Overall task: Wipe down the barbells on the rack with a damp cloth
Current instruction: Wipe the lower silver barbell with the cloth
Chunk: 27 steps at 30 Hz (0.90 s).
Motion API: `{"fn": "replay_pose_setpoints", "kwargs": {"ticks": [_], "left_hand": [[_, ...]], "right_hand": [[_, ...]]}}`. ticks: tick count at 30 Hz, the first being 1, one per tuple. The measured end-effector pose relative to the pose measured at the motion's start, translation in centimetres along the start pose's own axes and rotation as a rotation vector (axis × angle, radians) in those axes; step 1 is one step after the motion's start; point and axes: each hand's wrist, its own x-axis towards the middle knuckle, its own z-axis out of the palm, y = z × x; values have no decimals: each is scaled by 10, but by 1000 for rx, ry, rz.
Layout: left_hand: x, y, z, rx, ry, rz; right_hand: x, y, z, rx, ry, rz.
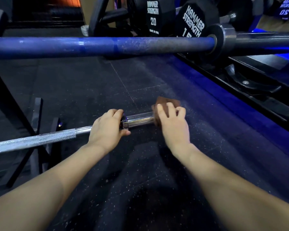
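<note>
Shiny silver barbell (32, 140) rests low on the black rack (37, 114), and it looks heavy, hard and slippery. To hold it steady, the left hand (107, 129) curls round the collar, a good place to grab. At the bar's end, the right hand (172, 124) squeezes a soft brown cloth (163, 104) around the smooth sleeve.

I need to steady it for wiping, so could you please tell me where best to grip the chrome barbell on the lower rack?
Probably at the collar, from above, where the left hand grips the chrome barbell: the raised flange stops sliding and leaves the smooth sleeve free for the brown cloth under the right hand.
</note>
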Motion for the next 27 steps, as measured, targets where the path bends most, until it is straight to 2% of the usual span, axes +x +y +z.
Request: {"fn": "replay_pose_setpoints", "kwargs": {"ticks": [3,6,10,14,18,20,23,25,27], "left_hand": [[4,-3,-4,-11,-65,-11],[10,-7,-8,64,-145,-11],[10,-8,-7,80,-193,-44],[9,-5,-8,13,-119,-113],[-1,-1,-8,-2,69,-14],[-9,-1,-4,34,44,70],[-9,-3,-2,38,49,67],[-6,-4,-1,23,83,65],[-4,-4,-1,13,93,64]], "right_hand": [[0,18,2,66,-167,144],[3,22,7,147,-181,311],[4,28,7,171,-266,428],[-12,33,-12,238,-245,552],[-13,9,-41,268,-112,389],[-8,-16,-47,272,-110,247],[-8,-63,-41,230,-172,-39],[-11,-78,-34,199,-251,-107],[-8,-72,-28,145,-138,-158]]}}
